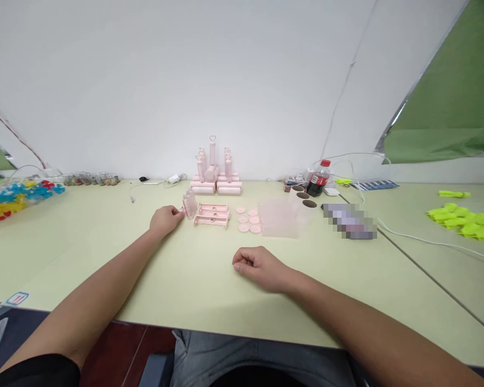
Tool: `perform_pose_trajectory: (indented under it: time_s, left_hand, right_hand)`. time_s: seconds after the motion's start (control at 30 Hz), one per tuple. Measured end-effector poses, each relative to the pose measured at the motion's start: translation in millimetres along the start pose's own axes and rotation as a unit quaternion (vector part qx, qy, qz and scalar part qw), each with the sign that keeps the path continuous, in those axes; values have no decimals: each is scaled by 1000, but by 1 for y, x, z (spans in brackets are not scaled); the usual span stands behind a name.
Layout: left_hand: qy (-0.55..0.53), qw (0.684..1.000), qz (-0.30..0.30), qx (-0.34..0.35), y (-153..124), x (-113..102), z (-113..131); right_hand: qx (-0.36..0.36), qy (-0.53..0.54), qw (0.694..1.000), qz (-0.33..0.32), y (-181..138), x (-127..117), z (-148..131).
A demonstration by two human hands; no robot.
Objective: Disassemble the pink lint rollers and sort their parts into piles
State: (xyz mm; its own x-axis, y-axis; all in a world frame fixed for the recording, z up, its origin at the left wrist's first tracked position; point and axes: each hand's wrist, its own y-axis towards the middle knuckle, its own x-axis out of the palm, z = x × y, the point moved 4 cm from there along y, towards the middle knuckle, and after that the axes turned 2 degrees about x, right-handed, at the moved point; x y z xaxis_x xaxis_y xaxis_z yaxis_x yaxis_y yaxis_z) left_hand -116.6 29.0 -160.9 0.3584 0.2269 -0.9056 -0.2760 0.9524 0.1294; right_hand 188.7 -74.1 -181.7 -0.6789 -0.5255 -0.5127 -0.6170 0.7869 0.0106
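At the left side of a small cluster, my left hand (167, 220) is closed in a pinch; a small pinkish bit shows at its fingertips, too small to name. Just beside those fingertips stand clear pink tubes (189, 204). Right of them lie pink open trays with rounded ends (212, 214), side by side. My right hand (262, 267) rests nearer the table's front edge, its fingers curled into a loose fist, with nothing seen in it. Several pink discs (243, 220) and a stack of translucent pink sheets (279, 217) lie beyond it.
Pink cylinders (203, 187) are stacked by the wall, with upright tubes bearing heart-shaped rings (212, 150) on top. White cardboard tubes (304, 212), a cola bottle (318, 179) and a blurred phone-like item (349, 220) stand or lie right. Yellow-green pieces (463, 221) lie far right.
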Motion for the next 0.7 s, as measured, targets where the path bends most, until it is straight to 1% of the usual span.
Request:
perform_pose_trajectory:
  time_s: [0.07,0.13,0.2,0.27,0.3,0.37,0.43,0.5,0.57,0.7]
  left_hand:
    - [1,1000,-5,8,3,-2,0]
    - [6,999,-25,23,9,-10,0]
    - [24,996,-77,30,17,-24,0]
    - [52,990,-133,14,27,-45,0]
    - [67,988,-137,1,32,-58,1]
    - [75,993,-91,5,43,-86,12]
    - [70,997,-27,30,52,-107,34]
    - [66,995,23,69,60,-118,65]
    - [65,990,59,113,68,-123,102]
    - [84,967,105,216,93,-120,175]
  right_hand:
    - [1,-1,1000,1,0,0,0]
    - [5,-2,1000,2,0,0,0]
    - [4,-3,1000,3,0,1,0]
    - [2,-1,1000,1,0,1,-1]
    - [3,-1,1000,0,0,2,-1]
    - [4,-2,1000,-1,1,3,-1]
    - [3,-5,1000,2,1,3,-1]
    - [0,-7,1000,4,2,3,-1]
    - [0,-8,1000,3,2,3,-2]
    - [6,-14,1000,0,2,3,-2]
